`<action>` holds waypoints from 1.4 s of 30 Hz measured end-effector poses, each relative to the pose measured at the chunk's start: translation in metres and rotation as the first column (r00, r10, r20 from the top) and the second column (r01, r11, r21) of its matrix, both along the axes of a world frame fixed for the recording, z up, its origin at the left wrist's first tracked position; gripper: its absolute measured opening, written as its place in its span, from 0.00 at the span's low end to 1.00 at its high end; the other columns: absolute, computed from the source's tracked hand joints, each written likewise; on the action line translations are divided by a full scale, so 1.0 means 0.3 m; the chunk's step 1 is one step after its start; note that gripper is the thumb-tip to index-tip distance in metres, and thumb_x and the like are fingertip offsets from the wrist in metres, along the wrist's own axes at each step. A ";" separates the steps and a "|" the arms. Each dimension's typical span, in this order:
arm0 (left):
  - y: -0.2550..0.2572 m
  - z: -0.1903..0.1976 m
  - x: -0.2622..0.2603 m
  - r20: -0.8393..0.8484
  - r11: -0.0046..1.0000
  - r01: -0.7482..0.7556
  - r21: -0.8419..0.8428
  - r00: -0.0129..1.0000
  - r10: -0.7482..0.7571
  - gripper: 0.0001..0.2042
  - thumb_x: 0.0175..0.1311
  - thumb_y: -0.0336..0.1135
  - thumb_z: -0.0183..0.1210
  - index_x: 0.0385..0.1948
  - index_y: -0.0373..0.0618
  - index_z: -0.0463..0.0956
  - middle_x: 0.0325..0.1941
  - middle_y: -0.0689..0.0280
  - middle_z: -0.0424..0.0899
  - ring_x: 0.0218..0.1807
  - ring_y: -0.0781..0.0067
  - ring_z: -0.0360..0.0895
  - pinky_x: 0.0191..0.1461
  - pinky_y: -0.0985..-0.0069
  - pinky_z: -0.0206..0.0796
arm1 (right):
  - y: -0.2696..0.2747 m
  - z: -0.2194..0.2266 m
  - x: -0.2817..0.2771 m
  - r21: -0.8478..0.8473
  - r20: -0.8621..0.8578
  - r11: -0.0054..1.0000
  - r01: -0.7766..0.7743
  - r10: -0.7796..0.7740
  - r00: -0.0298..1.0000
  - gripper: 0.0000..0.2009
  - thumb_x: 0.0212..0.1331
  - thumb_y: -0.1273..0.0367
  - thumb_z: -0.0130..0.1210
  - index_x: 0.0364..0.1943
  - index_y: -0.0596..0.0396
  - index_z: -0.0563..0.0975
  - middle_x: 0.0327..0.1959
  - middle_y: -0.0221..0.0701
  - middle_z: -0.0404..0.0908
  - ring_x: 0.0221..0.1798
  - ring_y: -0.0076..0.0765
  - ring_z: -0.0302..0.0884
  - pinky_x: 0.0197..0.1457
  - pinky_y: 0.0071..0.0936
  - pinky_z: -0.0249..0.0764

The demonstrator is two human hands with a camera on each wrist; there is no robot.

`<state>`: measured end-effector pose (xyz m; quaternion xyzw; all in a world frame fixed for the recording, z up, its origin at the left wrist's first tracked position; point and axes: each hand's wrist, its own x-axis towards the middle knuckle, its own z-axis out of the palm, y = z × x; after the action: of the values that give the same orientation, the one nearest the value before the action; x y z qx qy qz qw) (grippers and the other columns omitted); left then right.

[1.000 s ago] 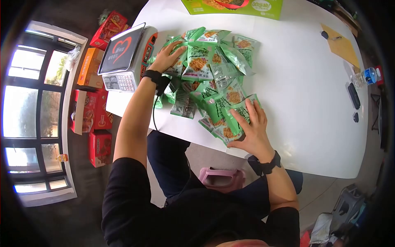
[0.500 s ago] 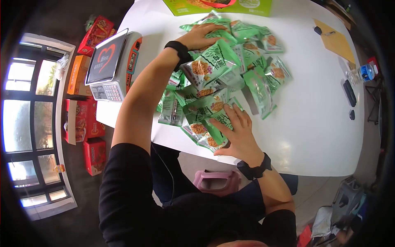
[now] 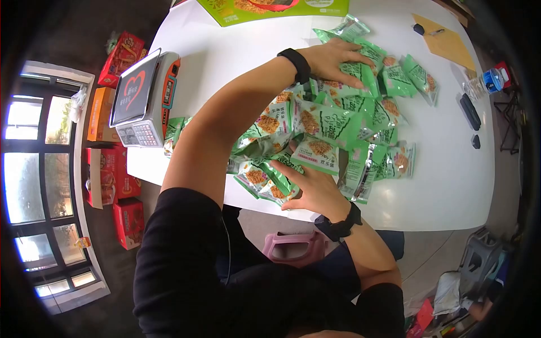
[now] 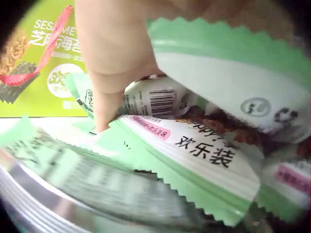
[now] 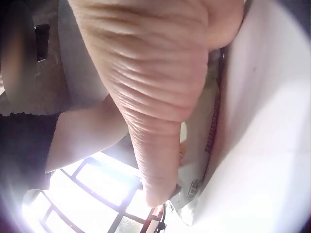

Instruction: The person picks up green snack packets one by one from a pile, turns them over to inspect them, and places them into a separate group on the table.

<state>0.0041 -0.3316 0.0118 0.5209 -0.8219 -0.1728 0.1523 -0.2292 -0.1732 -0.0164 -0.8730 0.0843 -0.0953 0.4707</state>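
Green-and-white snack packets (image 3: 329, 121) lie in a loose heap on the white table. In the head view, my left hand (image 3: 338, 61) rests on the far side of the heap with fingers spread. Its fingers come down among the packets (image 4: 194, 155) in the left wrist view, where one packet's crimped edge is close to the camera. My right hand (image 3: 320, 194) lies along the near edge of the heap, thumb apart from the fingers. A packet (image 3: 316, 152) overlaps its fingertips. The right wrist view is mostly filled by the hand (image 5: 155, 97), hiding what its fingers touch.
A scale (image 3: 147, 98) stands on the left of the table (image 3: 439, 186), and a green box (image 3: 276, 12) at the back. Toward the right are a brown envelope (image 3: 445, 42), a plastic bottle (image 3: 484, 83) and a black object (image 3: 470, 111). A pink stool (image 3: 296, 248) is below.
My left hand has swept rightward across the far side, and many packets have shifted and spread to the right. The right hand has moved slightly left and down along the near edge.
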 end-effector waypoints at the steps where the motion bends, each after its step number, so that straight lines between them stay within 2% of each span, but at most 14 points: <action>1: -0.006 -0.004 -0.022 0.004 1.000 0.001 0.002 1.000 -0.001 0.33 0.55 0.64 0.60 0.64 0.70 0.67 0.72 0.45 0.54 0.73 0.39 0.47 0.74 0.49 0.42 | 0.001 0.006 -0.003 0.032 -0.008 0.999 -0.007 0.007 1.000 0.51 0.28 0.59 0.76 0.67 0.31 0.63 0.69 0.45 0.59 0.69 0.57 0.58 0.68 0.46 0.58; 6: 0.000 0.000 -0.128 -0.014 0.994 0.097 0.051 0.995 -0.096 0.33 0.56 0.65 0.58 0.64 0.70 0.66 0.73 0.45 0.52 0.74 0.39 0.44 0.74 0.48 0.40 | 0.004 -0.006 0.004 0.054 0.035 0.998 -0.044 0.042 0.999 0.50 0.35 0.63 0.74 0.70 0.33 0.58 0.62 0.41 0.72 0.64 0.50 0.67 0.66 0.39 0.63; 12: 0.027 0.109 -0.189 0.159 0.989 0.137 0.056 0.977 -0.145 0.34 0.58 0.66 0.55 0.65 0.65 0.65 0.71 0.45 0.58 0.72 0.40 0.52 0.73 0.52 0.45 | 0.019 -0.043 0.003 -0.061 0.088 0.998 0.030 -0.025 0.996 0.54 0.32 0.60 0.75 0.71 0.35 0.56 0.66 0.42 0.67 0.69 0.52 0.61 0.69 0.43 0.58; 14: 0.099 0.182 -0.200 0.228 0.978 0.044 -0.202 0.974 0.003 0.31 0.60 0.63 0.55 0.63 0.60 0.67 0.67 0.48 0.66 0.67 0.45 0.62 0.71 0.57 0.52 | 0.019 -0.036 -0.006 -0.071 0.060 0.997 0.037 -0.033 0.998 0.56 0.31 0.59 0.76 0.72 0.37 0.55 0.66 0.43 0.66 0.69 0.52 0.60 0.70 0.43 0.57; 17: 0.280 0.328 -0.245 0.175 0.937 -0.010 -0.348 0.982 0.076 0.28 0.61 0.57 0.57 0.61 0.55 0.70 0.63 0.51 0.71 0.63 0.49 0.68 0.67 0.60 0.59 | 0.010 -0.027 -0.025 -0.033 0.043 0.999 0.023 -0.022 0.999 0.55 0.32 0.59 0.75 0.72 0.38 0.54 0.67 0.43 0.66 0.69 0.51 0.60 0.70 0.42 0.58; 21: 0.540 0.420 -0.322 0.076 0.902 0.010 -0.432 0.997 0.025 0.23 0.55 0.42 0.66 0.54 0.49 0.75 0.55 0.54 0.77 0.56 0.52 0.74 0.60 0.61 0.67 | 0.000 -0.031 -0.044 0.077 0.136 0.989 0.128 -0.138 0.981 0.42 0.40 0.62 0.72 0.65 0.48 0.65 0.59 0.44 0.74 0.61 0.50 0.71 0.62 0.37 0.68; 22: 0.595 0.419 -0.337 0.089 0.912 -0.007 -0.411 0.995 0.048 0.24 0.53 0.42 0.66 0.53 0.49 0.76 0.55 0.55 0.77 0.56 0.52 0.74 0.59 0.61 0.67 | -0.002 -0.011 -0.050 0.158 -0.041 0.977 0.140 -0.135 0.990 0.34 0.47 0.67 0.68 0.61 0.53 0.69 0.54 0.42 0.78 0.55 0.47 0.77 0.59 0.35 0.71; 25: 0.737 0.375 -0.392 0.091 0.934 -0.056 -0.353 0.991 0.094 0.24 0.49 0.40 0.67 0.51 0.49 0.77 0.53 0.57 0.77 0.54 0.55 0.76 0.59 0.59 0.68 | -0.017 -0.083 -0.051 0.338 0.063 0.938 0.074 -0.100 0.993 0.33 0.53 0.64 0.62 0.65 0.53 0.65 0.45 0.48 0.80 0.49 0.50 0.79 0.56 0.36 0.70; 26: 0.773 0.331 -0.414 0.030 0.931 -0.080 -0.356 0.995 0.097 0.23 0.47 0.39 0.67 0.49 0.49 0.77 0.53 0.60 0.78 0.55 0.57 0.75 0.59 0.58 0.68 | -0.012 -0.194 -0.043 0.427 0.232 0.904 -0.020 -0.088 0.969 0.30 0.55 0.68 0.59 0.65 0.52 0.66 0.51 0.45 0.78 0.55 0.47 0.76 0.57 0.34 0.70; 29: 0.906 0.187 -0.474 0.095 0.970 -0.074 -0.230 0.991 0.099 0.25 0.46 0.40 0.67 0.51 0.54 0.76 0.58 0.63 0.74 0.61 0.56 0.69 0.67 0.51 0.57 | -0.019 -0.087 -0.054 0.507 0.296 0.861 -0.036 -0.135 0.945 0.28 0.56 0.74 0.54 0.65 0.51 0.66 0.58 0.42 0.75 0.61 0.42 0.73 0.58 0.34 0.70; 33: 0.994 0.055 -0.492 0.239 0.952 -0.183 -0.248 0.940 0.243 0.28 0.45 0.42 0.68 0.53 0.65 0.74 0.65 0.64 0.69 0.65 0.59 0.65 0.70 0.46 0.49 | -0.045 -0.086 -0.042 0.431 0.217 0.902 0.027 -0.133 0.967 0.28 0.57 0.83 0.46 0.66 0.57 0.64 0.67 0.36 0.66 0.68 0.30 0.64 0.69 0.27 0.60; 36: 0.982 -0.008 -0.466 0.224 0.891 -0.300 -0.342 0.895 0.387 0.31 0.43 0.43 0.69 0.55 0.79 0.71 0.67 0.69 0.66 0.66 0.62 0.63 0.71 0.45 0.43 | -0.056 -0.104 -0.022 0.524 0.226 0.851 0.049 -0.194 0.955 0.25 0.62 0.83 0.40 0.65 0.56 0.66 0.65 0.36 0.69 0.66 0.31 0.66 0.67 0.27 0.62; 38: 0.982 -0.057 -0.446 0.263 0.889 -0.283 -0.361 0.883 0.388 0.30 0.45 0.43 0.68 0.55 0.80 0.70 0.66 0.71 0.67 0.67 0.63 0.63 0.72 0.45 0.42 | -0.054 -0.100 -0.012 0.528 0.252 0.840 0.127 -0.297 0.921 0.19 0.66 0.80 0.39 0.60 0.58 0.71 0.58 0.37 0.76 0.59 0.34 0.75 0.62 0.28 0.68; 42: 0.997 -0.100 -0.381 0.384 0.896 -0.261 -0.359 0.833 0.397 0.20 0.53 0.41 0.62 0.51 0.74 0.76 0.64 0.76 0.70 0.68 0.67 0.61 0.72 0.46 0.41 | -0.057 -0.078 -0.017 0.574 0.234 0.806 0.147 -0.333 0.913 0.17 0.67 0.79 0.40 0.58 0.59 0.72 0.52 0.39 0.81 0.57 0.32 0.76 0.61 0.27 0.69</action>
<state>-0.1104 -0.0323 -0.0182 0.6532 -0.7474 0.1043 0.0619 -0.2344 -0.1902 -0.0398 -0.6570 0.1407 -0.2690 0.6901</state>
